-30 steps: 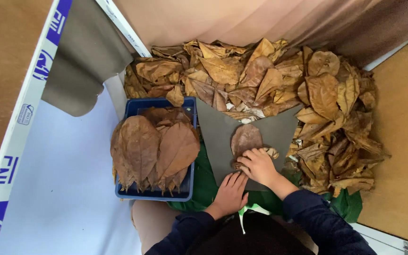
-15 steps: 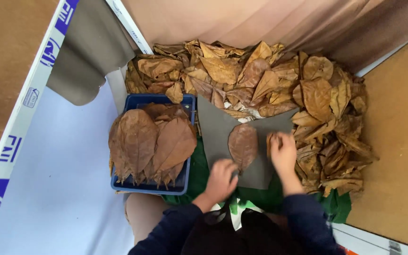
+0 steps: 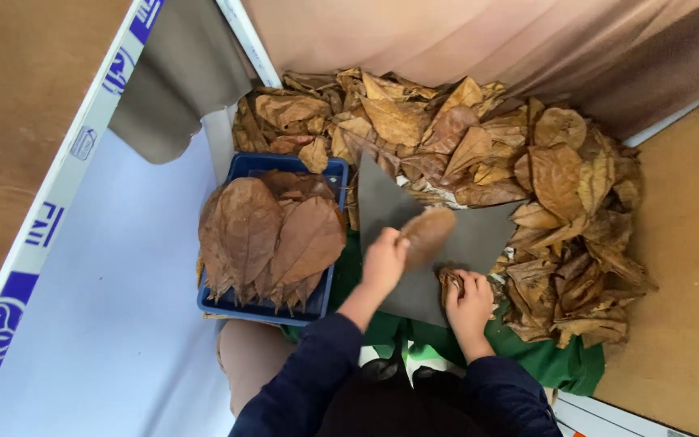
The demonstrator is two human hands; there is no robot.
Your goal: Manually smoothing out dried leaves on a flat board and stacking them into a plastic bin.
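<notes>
**Leaf lifted over the grey sheet**

I see a dry leaf heap (image 3: 479, 154) crowding the upper right, and a blue tray (image 3: 285, 166) of flattened leaves centre-left. My left hand (image 3: 383, 260) pinches a brown leaf (image 3: 426, 235) above the grey sheet (image 3: 382, 202); my right hand (image 3: 471, 301) closes on crumpled leaves (image 3: 450, 279) just below it.

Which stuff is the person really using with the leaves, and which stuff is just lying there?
In use:
left hand holding a brown leaf
right hand on a crumpled leaf
grey board
leaf pile
blue crate of stacked leaves

Just lying about:
grey cloth
green cloth
</notes>
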